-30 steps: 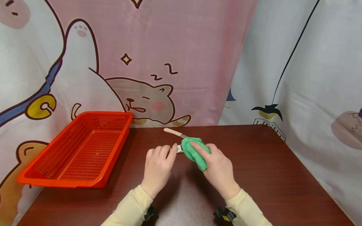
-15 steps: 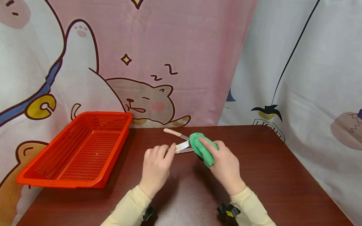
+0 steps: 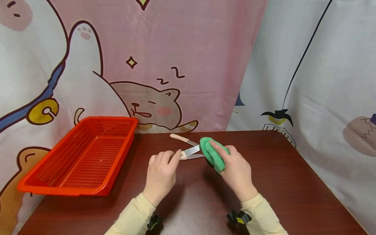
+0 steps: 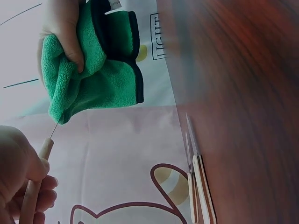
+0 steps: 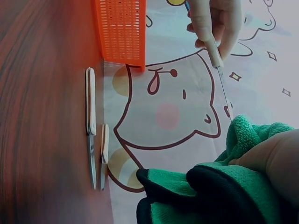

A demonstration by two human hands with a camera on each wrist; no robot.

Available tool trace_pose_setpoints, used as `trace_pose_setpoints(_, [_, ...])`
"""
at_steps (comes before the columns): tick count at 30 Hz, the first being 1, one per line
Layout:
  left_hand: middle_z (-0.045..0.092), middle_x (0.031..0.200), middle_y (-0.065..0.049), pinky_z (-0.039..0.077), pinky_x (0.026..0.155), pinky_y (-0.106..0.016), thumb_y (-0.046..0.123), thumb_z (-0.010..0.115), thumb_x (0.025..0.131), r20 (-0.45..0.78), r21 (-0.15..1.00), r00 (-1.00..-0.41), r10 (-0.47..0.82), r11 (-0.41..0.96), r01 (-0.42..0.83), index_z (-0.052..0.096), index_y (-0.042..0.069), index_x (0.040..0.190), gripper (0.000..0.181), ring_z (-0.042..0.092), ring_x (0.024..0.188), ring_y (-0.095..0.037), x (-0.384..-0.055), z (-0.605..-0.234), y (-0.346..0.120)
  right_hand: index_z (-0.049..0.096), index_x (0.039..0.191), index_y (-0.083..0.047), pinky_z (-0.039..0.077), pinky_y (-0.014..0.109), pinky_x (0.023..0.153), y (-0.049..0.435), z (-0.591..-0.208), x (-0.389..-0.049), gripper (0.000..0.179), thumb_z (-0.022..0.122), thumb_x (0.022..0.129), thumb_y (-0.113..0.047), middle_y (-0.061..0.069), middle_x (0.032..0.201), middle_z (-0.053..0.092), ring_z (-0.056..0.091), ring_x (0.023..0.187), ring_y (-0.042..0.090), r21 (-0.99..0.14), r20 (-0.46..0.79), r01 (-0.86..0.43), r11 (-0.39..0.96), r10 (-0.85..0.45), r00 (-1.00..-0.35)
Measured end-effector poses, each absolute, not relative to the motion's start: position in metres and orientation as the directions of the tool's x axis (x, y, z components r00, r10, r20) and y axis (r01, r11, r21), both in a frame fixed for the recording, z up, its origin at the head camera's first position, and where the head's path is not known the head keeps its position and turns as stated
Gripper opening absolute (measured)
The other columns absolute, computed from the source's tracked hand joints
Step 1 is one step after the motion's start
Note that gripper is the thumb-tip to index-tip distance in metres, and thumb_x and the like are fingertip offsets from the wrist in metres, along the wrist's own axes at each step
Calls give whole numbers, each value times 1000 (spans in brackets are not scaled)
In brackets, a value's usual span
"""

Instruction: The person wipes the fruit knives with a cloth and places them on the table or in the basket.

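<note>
My left hand grips the pale handle of a knife above the table, blade pointing right. A green towel with black edging is bunched in my right hand, thumb and fingers pinching its folds. The knife's bare blade runs up to the towel in the right wrist view; its tip is hidden there or just touching, I cannot tell which. Beneath the hands, two more pale-handled knives lie on the table: a longer knife and a smaller knife behind it.
An orange plastic basket with perforated walls stands on the left of the dark brown table. Printed curtains hang along the table's back and right edges.
My right hand and the towel have slid right along the knife, so more blade shows. The left hand has shifted slightly left. The table knives and basket have stayed put.
</note>
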State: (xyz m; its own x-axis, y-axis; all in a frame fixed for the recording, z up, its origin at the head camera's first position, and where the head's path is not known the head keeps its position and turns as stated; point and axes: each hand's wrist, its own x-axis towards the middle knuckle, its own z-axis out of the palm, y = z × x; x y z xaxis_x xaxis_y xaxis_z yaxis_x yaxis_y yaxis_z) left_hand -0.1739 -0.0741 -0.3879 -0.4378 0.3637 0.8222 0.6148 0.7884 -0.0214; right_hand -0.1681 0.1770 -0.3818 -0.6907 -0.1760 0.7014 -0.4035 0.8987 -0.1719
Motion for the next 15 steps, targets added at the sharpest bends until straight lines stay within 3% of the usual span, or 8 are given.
trace_pose_setpoints(15, [63, 93, -12, 43, 57, -38, -2, 70, 80, 804, 21, -483, 348, 795, 607, 68, 5, 119, 40, 60, 77, -28, -175, -389, -76, 53, 142, -33, 46, 41, 48, 181, -365, -158, 82, 85, 70, -9, 9, 107, 59, 63, 81, 27, -211, 720, -434, 876, -160, -675])
